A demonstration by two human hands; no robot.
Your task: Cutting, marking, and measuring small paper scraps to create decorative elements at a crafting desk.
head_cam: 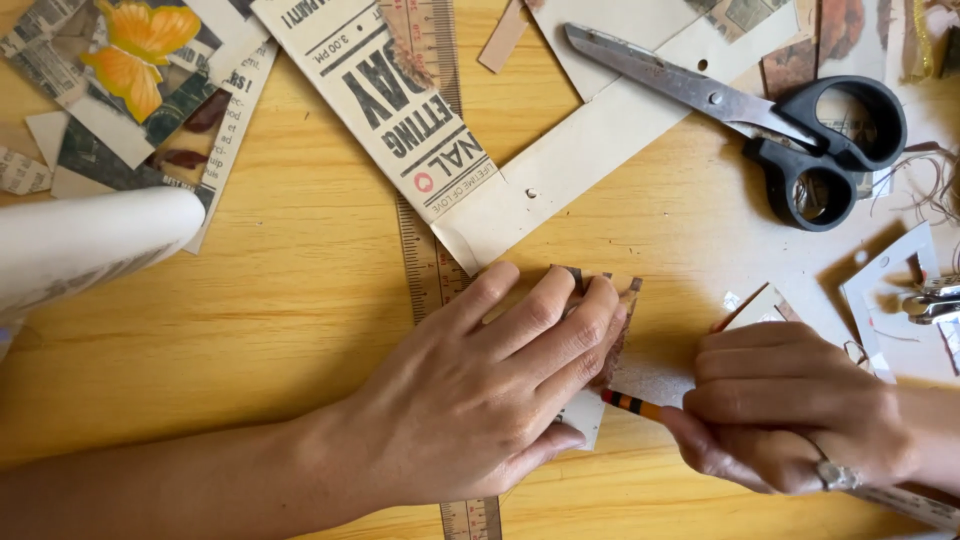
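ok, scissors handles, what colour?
Black on both loops of the scissors, with plain metal blades; the head view shows them at the upper right of the table.

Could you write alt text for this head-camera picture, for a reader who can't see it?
On a wooden table, a left hand presses a small paper piece flat while the right hand holds a striped pencil against it. Black-handled scissors, a ruler and paper scraps lie around.

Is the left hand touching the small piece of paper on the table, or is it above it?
Touching. The head view shows the left hand lying flat on the small paper piece, fingers pressed onto it with no gap.
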